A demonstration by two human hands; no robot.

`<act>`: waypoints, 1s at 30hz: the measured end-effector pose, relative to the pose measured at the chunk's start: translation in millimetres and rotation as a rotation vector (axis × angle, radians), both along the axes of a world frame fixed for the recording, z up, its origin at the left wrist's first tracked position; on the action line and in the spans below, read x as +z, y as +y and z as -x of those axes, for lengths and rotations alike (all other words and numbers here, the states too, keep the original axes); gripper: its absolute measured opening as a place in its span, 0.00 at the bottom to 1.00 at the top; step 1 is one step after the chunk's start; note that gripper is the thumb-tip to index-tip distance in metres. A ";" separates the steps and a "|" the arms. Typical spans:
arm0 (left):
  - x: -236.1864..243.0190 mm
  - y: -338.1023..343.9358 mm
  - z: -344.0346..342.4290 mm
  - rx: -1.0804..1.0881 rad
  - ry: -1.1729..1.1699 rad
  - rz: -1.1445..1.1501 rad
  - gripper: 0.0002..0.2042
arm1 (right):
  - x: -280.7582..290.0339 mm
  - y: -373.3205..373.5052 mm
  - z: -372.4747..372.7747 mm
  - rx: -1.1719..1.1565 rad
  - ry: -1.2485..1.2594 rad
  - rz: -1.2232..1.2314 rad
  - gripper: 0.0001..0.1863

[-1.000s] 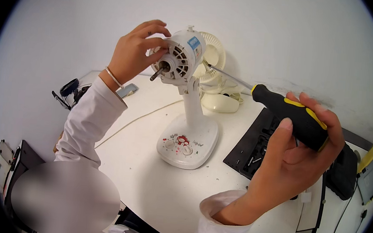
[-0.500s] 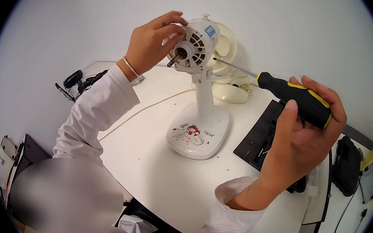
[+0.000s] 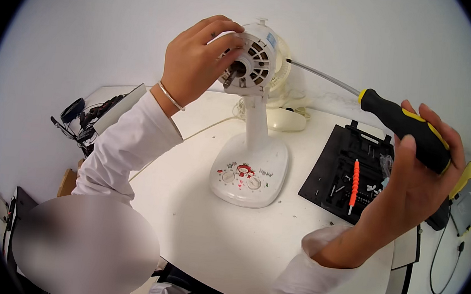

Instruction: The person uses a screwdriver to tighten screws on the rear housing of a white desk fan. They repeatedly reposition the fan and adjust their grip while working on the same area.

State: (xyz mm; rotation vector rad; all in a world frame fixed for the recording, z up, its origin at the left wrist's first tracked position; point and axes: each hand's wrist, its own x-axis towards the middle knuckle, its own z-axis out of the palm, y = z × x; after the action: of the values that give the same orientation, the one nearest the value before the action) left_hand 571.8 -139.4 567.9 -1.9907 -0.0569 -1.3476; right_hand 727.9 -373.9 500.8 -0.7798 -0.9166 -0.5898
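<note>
Now, shaft (image 3: 230, 80) already bare | motor housing (image 3: 262, 60) still mounted | left hand (image 3: 198, 57) at its rim, grip unclear | right hand (image 3: 421, 163) gripping screwdriver (image 3: 403, 123), tip free

Left hand (image 3: 195, 62) touching white plastic fan (image 3: 256, 121) toward back edge of white tabletop (image 3: 215, 246), right hand (image 3: 408, 184) holding black-and-yellow screwdriver (image 3: 392, 113)

A white table (image 3: 210, 245), softly shadowed in part, stands against a plain pale wall (image 3: 134, 20).
</note>
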 end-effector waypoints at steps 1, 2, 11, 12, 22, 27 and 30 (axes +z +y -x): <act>-0.3 1.0 0.4 0.001 -0.025 0.022 0.05 | 0.0 -2.9 2.6 -0.017 -0.010 0.028 0.20; 0.3 2.2 0.9 0.006 -0.025 0.031 0.05 | -0.1 -4.0 5.1 0.018 0.001 0.009 0.20; 9.2 -1.3 3.8 0.067 0.027 0.091 0.05 | 0.2 -1.4 13.5 0.005 -0.001 -0.053 0.19; 9.3 -2.5 3.1 0.087 0.030 0.119 0.05 | 0.2 -2.2 13.7 0.000 0.033 -0.062 0.19; 7.5 -10.5 0.0 0.354 0.060 -0.080 0.03 | 2.7 -10.0 14.3 -0.066 0.060 -0.104 0.22; 8.0 -5.9 2.7 0.298 0.065 -0.061 0.03 | 3.1 -7.4 16.0 -0.034 0.050 -0.080 0.22; 8.1 -2.2 4.9 0.259 0.067 -0.064 0.04 | 3.2 -7.1 14.1 -0.051 0.052 -0.080 0.22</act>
State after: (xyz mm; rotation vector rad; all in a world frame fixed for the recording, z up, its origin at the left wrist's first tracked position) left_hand 566.9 -141.6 576.0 -1.8997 -0.2296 -1.1036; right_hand 713.8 -381.0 504.0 -0.7449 -0.8223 -0.6435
